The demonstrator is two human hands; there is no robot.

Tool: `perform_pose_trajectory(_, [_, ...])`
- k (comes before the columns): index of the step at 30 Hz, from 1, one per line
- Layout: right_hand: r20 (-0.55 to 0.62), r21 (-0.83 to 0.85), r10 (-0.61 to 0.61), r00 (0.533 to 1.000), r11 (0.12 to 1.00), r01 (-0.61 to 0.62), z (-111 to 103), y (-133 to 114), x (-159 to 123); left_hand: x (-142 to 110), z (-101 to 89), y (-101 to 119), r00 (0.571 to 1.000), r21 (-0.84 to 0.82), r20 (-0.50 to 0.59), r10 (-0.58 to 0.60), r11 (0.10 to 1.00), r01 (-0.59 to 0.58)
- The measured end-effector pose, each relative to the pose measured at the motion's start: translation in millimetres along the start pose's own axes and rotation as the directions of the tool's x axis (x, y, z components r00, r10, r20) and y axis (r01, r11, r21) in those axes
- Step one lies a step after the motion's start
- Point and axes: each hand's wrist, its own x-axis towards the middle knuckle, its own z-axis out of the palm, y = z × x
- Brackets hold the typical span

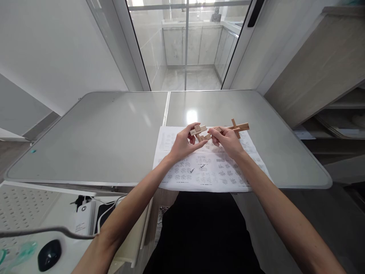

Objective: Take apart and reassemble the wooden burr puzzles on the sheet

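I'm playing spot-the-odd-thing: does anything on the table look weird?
Maybe: a tiny teal bit sits by the table's left edge, far from the printed sheet and wooden pieces. I can't tell what it is.

Table (108, 137) is standing by glass door (186, 57), cabinets (173, 45) are showing through it, shelves (339, 133) are standing at right, black mouse (49, 255) and white box (85, 218) are lying lower left, gray cable (57, 230) is running between them.

Wood pcs (199, 130), matt; tbl (125, 133) glossy
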Motion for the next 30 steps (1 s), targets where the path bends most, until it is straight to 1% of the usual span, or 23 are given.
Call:
perform_pose_trajectory(2, [-0.027, 0.009, 0.0, 1.0, 1.0, 0.001, 0.3, -0.7, 0.8, -0.2, 0.0, 0.8, 1.0, -0.009, 0.0, -0.006, 1.0, 0.006])
perform_pose_trajectory(4, [-0.025, 0.069, 0.008, 1.0, 0.998, -0.006, 0.8, -2.6, 1.5, -0.1, -0.3, 1.1, 1.0, -0.02, 0.003, -0.008, 1.0, 0.008])
perform_pose_trajectory(8, [0.072, 0.232, 0.024, 0.997, 0.972, -0.04, 1.5, -8.0, 1.6, 0.9, -1.4, 0.5, 1.0, -0.047, 0.009, -0.007, 0.999, 0.007])
perform_pose_trajectory(10, [0.105, 0.282, 0.063, 0.992, 0.955, -0.091, 1.4, -9.4, 1.2, 1.4, -1.8, 0.4, 1.0, -0.062, -0.001, -0.015, 0.998, 0.015])
perform_pose_trajectory(15, [0.102, 0.327, 0.185, 0.977, 0.922, -0.209, 0.2, -4.8, 2.5, 1.6, -2.5, 2.0, 0.999, -0.086, -0.027, -0.044, 0.995, 0.041])
perform_pose_trajectory(17, [0.124, 0.328, 0.184, 0.975, 0.92, -0.216, -0.2, -1.9, 3.9, 1.7, -2.8, 3.0, 0.998, -0.088, -0.034, -0.056, 0.995, 0.053])
perform_pose_trajectory(22, [0.186, 0.235, 0.095, 0.978, 0.962, -0.138, -1.8, -1.2, 4.6, 1.8, -2.9, 3.5, 0.997, -0.091, -0.035, -0.065, 0.994, 0.062])
perform_pose_trajectory(24, [0.179, 0.208, 0.084, 0.98, 0.971, -0.121, -2.6, -3.1, 3.9, 1.7, -2.6, 2.8, 0.998, -0.086, -0.033, -0.062, 0.995, 0.059])
perform_pose_trajectory(30, [0.105, 0.13, 0.079, 0.991, 0.987, -0.092, -2.6, -5.6, 3.4, 1.6, -2.2, 1.5, 0.998, -0.067, -0.028, -0.056, 0.996, 0.054])
